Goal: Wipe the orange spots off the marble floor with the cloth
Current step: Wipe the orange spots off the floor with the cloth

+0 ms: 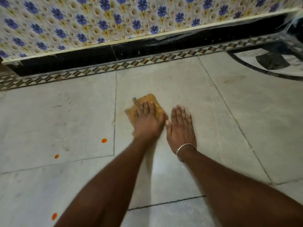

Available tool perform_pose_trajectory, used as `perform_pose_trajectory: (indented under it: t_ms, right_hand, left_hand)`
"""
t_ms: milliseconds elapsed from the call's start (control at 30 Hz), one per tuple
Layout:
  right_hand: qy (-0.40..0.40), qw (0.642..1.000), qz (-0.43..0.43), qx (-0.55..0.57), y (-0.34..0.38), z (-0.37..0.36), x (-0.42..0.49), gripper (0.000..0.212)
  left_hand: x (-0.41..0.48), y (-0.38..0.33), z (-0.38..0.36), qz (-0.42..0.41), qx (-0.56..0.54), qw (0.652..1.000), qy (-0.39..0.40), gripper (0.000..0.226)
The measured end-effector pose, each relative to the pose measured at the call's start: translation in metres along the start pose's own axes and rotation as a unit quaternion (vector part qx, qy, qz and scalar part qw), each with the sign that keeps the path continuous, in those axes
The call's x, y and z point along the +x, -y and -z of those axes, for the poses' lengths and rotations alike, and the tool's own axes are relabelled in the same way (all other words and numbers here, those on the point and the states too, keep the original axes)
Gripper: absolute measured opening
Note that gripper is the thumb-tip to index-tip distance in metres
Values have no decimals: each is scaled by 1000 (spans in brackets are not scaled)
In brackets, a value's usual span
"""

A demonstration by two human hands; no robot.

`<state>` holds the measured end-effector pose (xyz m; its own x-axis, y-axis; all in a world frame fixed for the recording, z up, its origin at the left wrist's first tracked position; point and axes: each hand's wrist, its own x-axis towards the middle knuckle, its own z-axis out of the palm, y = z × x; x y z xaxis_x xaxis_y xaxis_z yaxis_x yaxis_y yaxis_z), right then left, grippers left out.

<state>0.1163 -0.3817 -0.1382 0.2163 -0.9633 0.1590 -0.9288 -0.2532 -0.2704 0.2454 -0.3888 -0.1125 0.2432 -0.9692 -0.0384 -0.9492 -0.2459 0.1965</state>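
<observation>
Our left hand [148, 122] presses flat on the yellow cloth [146, 105]; nearest orange spot [104, 140] lies at eight o'clock (right hand [181, 126] splayed, empty).

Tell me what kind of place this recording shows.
Likely an indoor room of a home or shrine: pale marble floor slabs, an inlaid checkered border strip, and a blue-flower patterned wall covering.

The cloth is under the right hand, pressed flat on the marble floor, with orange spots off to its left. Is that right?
Not quite. The head view shows the cloth under the left hand; the right hand lies bare on the floor. The orange spots are indeed leftward.
</observation>
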Motion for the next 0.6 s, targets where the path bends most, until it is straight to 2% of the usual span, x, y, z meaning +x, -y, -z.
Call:
perform_pose_trajectory:
  t_ms: [100,167,233,300,367,400,533,600]
  right_hand:
    - [11,1000,4,-7,-3,1,0,69]
    - [14,1000,9,-7,-1,1,1,70]
    - [22,1000,7,-4,-1,1,2,71]
    - [25,1000,3,1,0,2,0,72]
    - [10,1000,3,5,-1,3,0,72]
    - [4,1000,3,8,-3,3,-1,71]
    - [11,1000,9,21,-4,1,-3,73]
    - [17,999,21,22,-3,1,-3,75]
  left_hand:
    - [29,42,9,95,-13,995,-6,69]
    - [4,49,5,144,-25,989,-19,68]
    - [-30,23,0,114,-32,993,-13,77]
    - [-41,2,-1,49,-20,999,5,89]
    - [-20,5,2,8,3,1000,6,87]
    - [-8,14,4,11,9,1000,2,82]
    - [-19,38,9,135,-21,990,-22,64]
    - [-56,13,2,98,-24,994,-44,62]
